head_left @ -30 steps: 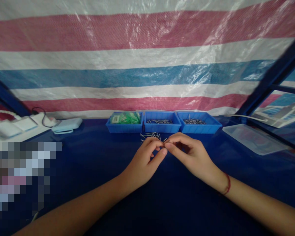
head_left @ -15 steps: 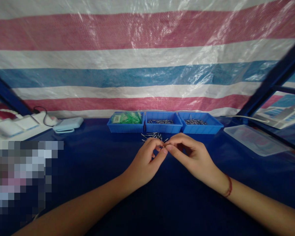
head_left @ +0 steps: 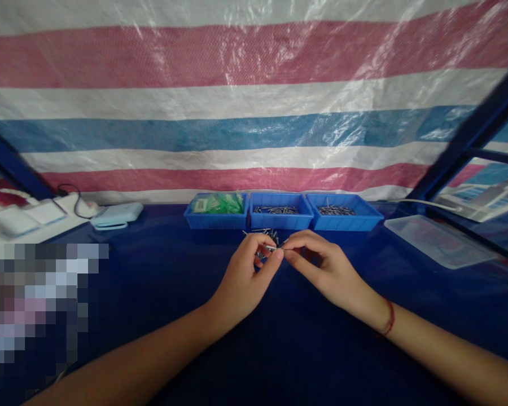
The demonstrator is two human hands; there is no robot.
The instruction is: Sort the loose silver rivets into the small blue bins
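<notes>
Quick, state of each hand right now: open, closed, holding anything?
Left hand: closed, pinching a small metal pin.
Right hand: curled in at its end; too small to tell whether it grips.

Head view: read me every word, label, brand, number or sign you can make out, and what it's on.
No text is readable.
White label on the green plastic packet, in the leftmost blue plastic bin: too small and blurred.
Slim metal piece in the left hand: too small to show any marking.
Lower left corner: pixelated, so nothing there can be read.
</notes>
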